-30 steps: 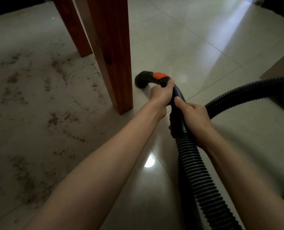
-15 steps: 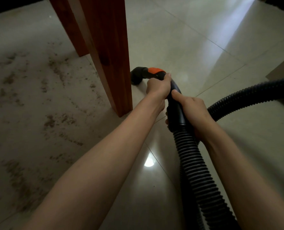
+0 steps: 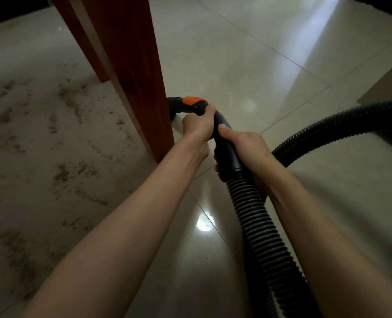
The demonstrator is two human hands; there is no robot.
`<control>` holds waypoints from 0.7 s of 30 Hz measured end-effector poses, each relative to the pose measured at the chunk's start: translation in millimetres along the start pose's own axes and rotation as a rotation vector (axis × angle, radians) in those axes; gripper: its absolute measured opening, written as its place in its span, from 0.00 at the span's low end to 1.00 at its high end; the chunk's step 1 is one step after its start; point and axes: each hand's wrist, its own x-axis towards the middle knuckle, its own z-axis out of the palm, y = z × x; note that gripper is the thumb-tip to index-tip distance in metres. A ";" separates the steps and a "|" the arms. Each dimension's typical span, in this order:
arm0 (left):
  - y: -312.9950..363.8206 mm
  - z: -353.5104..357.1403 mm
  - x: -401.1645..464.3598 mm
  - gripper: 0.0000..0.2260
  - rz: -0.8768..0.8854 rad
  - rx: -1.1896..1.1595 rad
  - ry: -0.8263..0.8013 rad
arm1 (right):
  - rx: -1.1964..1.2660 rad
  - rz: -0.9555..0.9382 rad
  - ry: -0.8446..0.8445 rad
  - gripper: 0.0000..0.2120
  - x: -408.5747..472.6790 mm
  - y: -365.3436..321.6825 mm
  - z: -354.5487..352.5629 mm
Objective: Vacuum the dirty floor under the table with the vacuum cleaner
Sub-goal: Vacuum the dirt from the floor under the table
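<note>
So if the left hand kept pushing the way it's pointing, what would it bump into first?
Probably the near wooden table leg. The left hand grips the vacuum handle, whose front end already sits right beside that leg, though depth is hard to judge.

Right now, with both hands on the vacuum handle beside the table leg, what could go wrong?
The nozzle end sits half hidden behind the table leg; it may knock or jam against it. The dirt lies beyond that leg, so it could be missed. The hose loops near the forearms and may snag.
</note>
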 end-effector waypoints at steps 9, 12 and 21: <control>12.6 11.1 10.4 0.07 -0.001 -0.094 -0.162 | -0.054 -0.119 0.176 0.14 23.4 -3.5 6.3; 13.1 11.4 12.9 0.06 0.020 -0.103 -0.131 | -0.040 -0.107 0.136 0.13 24.7 -5.6 5.2; 17.2 0.8 18.2 0.12 0.015 -0.056 0.016 | 0.002 -0.036 0.031 0.14 27.9 -14.4 15.1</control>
